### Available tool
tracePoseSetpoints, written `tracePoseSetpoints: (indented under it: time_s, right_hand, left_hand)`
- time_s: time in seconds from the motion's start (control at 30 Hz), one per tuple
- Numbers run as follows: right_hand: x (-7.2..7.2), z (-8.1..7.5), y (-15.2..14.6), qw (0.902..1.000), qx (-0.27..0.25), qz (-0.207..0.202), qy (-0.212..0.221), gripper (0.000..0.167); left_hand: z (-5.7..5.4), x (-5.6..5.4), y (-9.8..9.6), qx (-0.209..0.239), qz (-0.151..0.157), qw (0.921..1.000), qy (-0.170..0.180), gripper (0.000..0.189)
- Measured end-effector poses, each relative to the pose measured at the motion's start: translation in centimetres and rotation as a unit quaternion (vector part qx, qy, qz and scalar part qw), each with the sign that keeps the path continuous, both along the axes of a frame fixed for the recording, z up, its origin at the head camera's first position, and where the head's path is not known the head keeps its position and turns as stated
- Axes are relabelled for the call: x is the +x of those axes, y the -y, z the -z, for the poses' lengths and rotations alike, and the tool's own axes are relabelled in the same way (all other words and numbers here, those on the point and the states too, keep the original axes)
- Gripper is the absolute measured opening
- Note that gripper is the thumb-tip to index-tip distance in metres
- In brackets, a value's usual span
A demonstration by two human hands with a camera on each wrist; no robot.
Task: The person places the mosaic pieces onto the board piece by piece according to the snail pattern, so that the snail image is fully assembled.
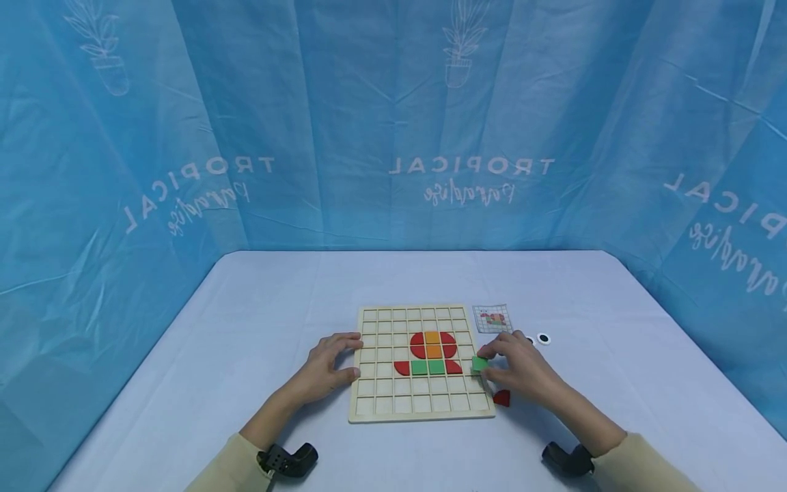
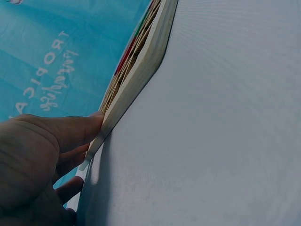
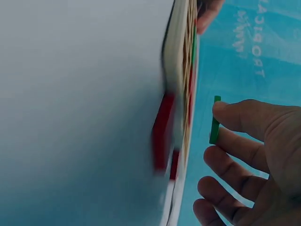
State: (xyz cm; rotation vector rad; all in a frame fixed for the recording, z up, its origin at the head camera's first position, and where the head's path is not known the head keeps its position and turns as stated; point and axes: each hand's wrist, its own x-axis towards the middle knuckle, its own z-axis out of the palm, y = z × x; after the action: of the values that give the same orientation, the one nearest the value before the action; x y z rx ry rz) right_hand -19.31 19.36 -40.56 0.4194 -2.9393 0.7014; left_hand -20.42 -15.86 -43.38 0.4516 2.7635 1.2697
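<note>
A light wooden grid board [image 1: 421, 414] lies on the white table. My left hand [image 1: 326, 365] rests its thumb and fingertips against the board's left edge; in the left wrist view the thumb [image 2: 87, 128] touches the rim. Between thumb and forefinger my right hand [image 1: 522, 365] pinches a green square tile [image 3: 215, 121], held over the board's right edge. On the grid, two orange squares [image 1: 433, 344] sit between red rounded pieces [image 1: 417, 345]. Below them, two green squares [image 1: 427, 367] form a row with a red quarter-round piece [image 1: 402, 368] at each end.
Right of the board lies a loose red piece [image 1: 502, 398]. A small printed pattern card [image 1: 492, 319] is beyond the right hand. A white disc with a black centre [image 1: 544, 338] lies nearby, another partly hidden by the hand. Blue curtains [image 1: 393, 123] surround the table.
</note>
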Motion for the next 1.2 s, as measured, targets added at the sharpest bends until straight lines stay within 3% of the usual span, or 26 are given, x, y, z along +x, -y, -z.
tracePoseSetpoints:
  time_s: [0.33, 0.63, 1.2]
  right_hand:
    - [-2.1, -0.1, 6.4, 0.9975, -0.014, -0.067, -0.016, 0.022]
    - [-3.7, 0.2, 9.6, 0.9915, -0.022, -0.127, -0.018, 0.022]
    - [-4.7, 0.5, 11.6, 0.9902, 0.021, -0.137, -0.012, 0.021]
  left_hand:
    - [0.0, -0.1, 0.0, 0.001, 0.005, 1.0, -0.002, 0.046]
    - [0.1, -0.1, 0.1, 0.001, 0.011, 0.9999, -0.01, 0.047]
    - [0.0, 0.0, 0.1, -0.006, -0.001, 1.0, -0.001, 0.046]
